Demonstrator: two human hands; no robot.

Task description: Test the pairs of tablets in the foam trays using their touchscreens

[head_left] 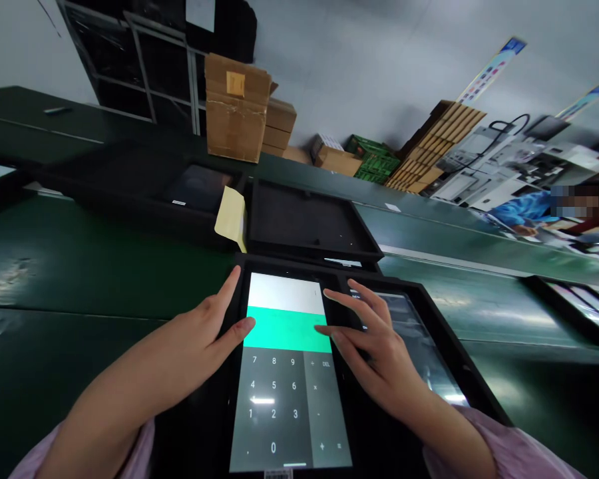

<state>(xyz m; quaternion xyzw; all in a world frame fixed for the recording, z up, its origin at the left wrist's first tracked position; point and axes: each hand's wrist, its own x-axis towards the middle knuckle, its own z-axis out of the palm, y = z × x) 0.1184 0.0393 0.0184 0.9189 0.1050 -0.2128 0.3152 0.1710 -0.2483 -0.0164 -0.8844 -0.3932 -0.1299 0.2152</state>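
Observation:
A tablet (285,379) lies face up in a black tray, its lit screen showing a calculator with a white field, a green band and grey number keys. Along its left edge rests my left hand (207,332), thumb tip at the green band and index finger stretched toward the tray's upper corner; the other fingers are hidden. Over the right edge is my right hand (374,342), fingers spread, with one fingertip at or just above the green band. Beside it, partly behind that hand, a second tablet (424,332) with a dark screen sits in the tray.
Behind the tablets stands another black tray (304,216), with a yellow paper slip (231,216) at its left. More trays lie left and right on the green bench (80,266). Cardboard boxes (237,110) stand beyond. A co-worker in blue (522,209) sits at far right.

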